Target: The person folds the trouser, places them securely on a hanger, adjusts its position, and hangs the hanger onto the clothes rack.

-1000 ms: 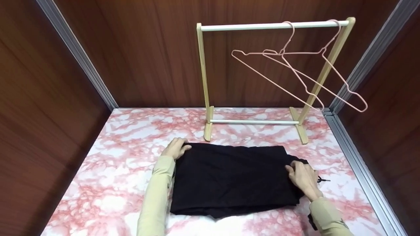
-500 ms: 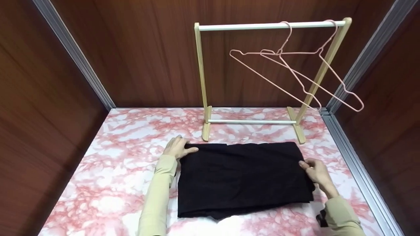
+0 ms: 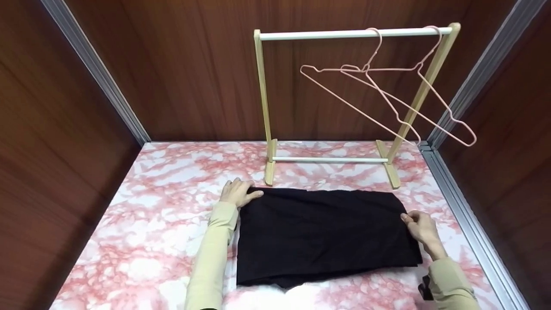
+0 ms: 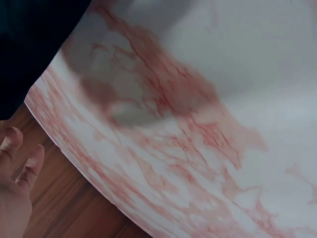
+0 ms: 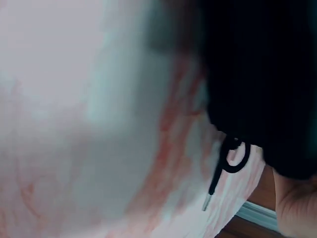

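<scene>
A folded black garment [image 3: 327, 237] lies as a wide rectangle across the table, its lower edge showing several layers. My left hand [image 3: 238, 193] rests at its far left corner, thumb stretched out over the cloth. In the left wrist view two relaxed fingers of the left hand [image 4: 20, 168] show beside the dark cloth [image 4: 34, 44]. At the right edge my right hand [image 3: 423, 228] pinches the fabric, thumb on top and curled fingers at the side. A black drawstring [image 5: 216, 173] with a metal tip hangs from the garment in the right wrist view.
Behind the garment stands a small wooden clothes rack [image 3: 265, 94] with white bars. Two pink wire hangers [image 3: 335, 95] hang toward its right end. Brown wood-patterned panels [image 3: 193, 73] with metal corner strips enclose the pink-marbled table [image 3: 172, 181] on three sides.
My right hand has drawn the garment's right side outward, so the rectangle is wider and smoother. The left hand has shifted slightly right, and the drawstring has gone from the head view.
</scene>
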Demonstrator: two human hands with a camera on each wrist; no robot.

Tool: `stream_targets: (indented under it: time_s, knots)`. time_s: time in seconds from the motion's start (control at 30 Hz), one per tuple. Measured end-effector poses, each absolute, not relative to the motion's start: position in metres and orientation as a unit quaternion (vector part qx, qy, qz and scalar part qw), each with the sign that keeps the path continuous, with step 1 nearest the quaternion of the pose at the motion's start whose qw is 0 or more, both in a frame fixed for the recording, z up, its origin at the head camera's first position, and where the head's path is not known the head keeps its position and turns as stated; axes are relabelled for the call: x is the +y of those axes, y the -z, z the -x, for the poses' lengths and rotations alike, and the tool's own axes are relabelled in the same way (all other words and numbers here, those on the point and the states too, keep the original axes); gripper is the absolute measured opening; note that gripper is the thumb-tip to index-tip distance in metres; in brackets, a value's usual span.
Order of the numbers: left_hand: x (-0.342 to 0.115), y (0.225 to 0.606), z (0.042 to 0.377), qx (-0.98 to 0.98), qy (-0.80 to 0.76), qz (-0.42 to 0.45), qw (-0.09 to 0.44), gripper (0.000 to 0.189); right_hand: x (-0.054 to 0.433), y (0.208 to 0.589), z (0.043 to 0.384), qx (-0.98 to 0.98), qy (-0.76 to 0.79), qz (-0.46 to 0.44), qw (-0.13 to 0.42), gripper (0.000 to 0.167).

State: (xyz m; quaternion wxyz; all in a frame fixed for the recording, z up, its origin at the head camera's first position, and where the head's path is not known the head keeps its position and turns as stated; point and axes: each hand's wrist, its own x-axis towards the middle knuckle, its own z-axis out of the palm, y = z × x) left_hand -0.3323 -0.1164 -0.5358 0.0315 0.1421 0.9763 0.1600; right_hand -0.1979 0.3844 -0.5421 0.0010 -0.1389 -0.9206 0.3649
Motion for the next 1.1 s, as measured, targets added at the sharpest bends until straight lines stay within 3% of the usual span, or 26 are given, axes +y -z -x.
stream_targets:
  time_s: [0.4, 0.57, 0.7, 0.93, 1.1]
  knots:
    - [-0.105, 0.539, 0.335, 0.987, -0.116, -0.107, -0.036, 0.05, 0.38, 0.552, 0.199, -0.945, -0.294, 0.137, 0.041, 0.028]
    - [-0.108, 0.538, 0.336, 0.988, -0.112, -0.108, 0.024, 0.057, 0.379, 0.555, 0.198, -0.947, -0.287, 0.132, 0.052, 0.027]
    - [-0.116, 0.538, 0.336, 0.97, -0.193, -0.125, 0.083, 0.052, 0.381, 0.552, 0.198, -0.94, -0.314, 0.129, 0.035, 0.028]
    - [-0.123, 0.544, 0.336, 0.911, -0.359, -0.188, 0.077, 0.043, 0.386, 0.545, 0.192, -0.903, -0.398, 0.153, -0.062, 0.04]
    - [-0.122, 0.548, 0.336, 0.896, -0.396, -0.193, 0.054, 0.035, 0.386, 0.553, 0.191, -0.921, -0.361, 0.142, -0.022, 0.03]
